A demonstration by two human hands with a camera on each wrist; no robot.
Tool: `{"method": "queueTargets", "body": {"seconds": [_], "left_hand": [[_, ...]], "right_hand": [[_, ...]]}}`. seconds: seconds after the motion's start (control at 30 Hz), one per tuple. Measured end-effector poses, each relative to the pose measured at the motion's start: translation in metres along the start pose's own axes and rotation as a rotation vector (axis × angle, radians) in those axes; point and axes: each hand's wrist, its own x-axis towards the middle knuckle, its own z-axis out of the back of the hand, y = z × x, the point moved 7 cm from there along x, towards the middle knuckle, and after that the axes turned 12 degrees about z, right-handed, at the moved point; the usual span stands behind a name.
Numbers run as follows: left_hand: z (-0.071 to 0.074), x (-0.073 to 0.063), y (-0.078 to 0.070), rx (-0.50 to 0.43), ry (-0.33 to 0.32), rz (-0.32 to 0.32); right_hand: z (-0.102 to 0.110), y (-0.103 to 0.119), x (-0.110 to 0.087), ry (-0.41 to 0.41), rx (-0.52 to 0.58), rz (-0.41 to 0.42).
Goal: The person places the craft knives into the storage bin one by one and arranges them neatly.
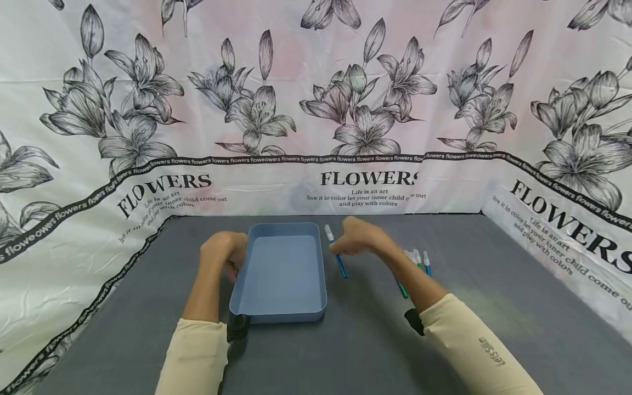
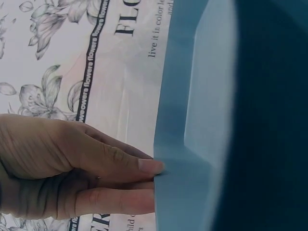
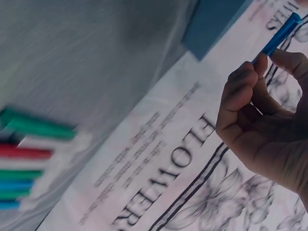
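Note:
A blue rectangular tray (image 1: 283, 317) with low walls lies on the dark table. My left hand (image 1: 228, 250) is at its left side; in the left wrist view, the thumb (image 2: 150, 166) laps over the wall's rim, and the hand grips the wall there. Just right of the tray, my right hand (image 1: 356, 237) pinches a blue marker (image 1: 342, 266) with a white end, held tilted above the table. The right wrist view shows the marker's blue barrel (image 3: 281, 34) between thumb and fingertips. Partly behind the right forearm lie several more markers (image 1: 427, 263).
In the right wrist view the lying markers, one green (image 3: 41, 126) and one red (image 3: 26, 151) among them, form a blurred row. A white flower-printed cloth (image 1: 365, 189) hangs along the back and sides of the table (image 1: 355, 340).

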Motion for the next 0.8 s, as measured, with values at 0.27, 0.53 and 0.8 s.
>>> {"method": "queueTargets", "body": {"seconds": [0.27, 0.53, 0.8], "left_hand": [[-0.001, 0.0, 0.004, -0.027, 0.017, -0.011], [-0.001, 0.002, 0.008, -0.08, 0.056, -0.04], [-0.002, 0.003, 0.006, -0.089, 0.075, -0.074]], "right_hand": [[-0.03, 0.046, 0.033, 0.038, 0.047, 0.073], [-0.073, 0.075, 0.06, 0.124, 0.021, 0.038], [-0.114, 0.09, 0.077, 0.144, 0.028, -0.02]]}}
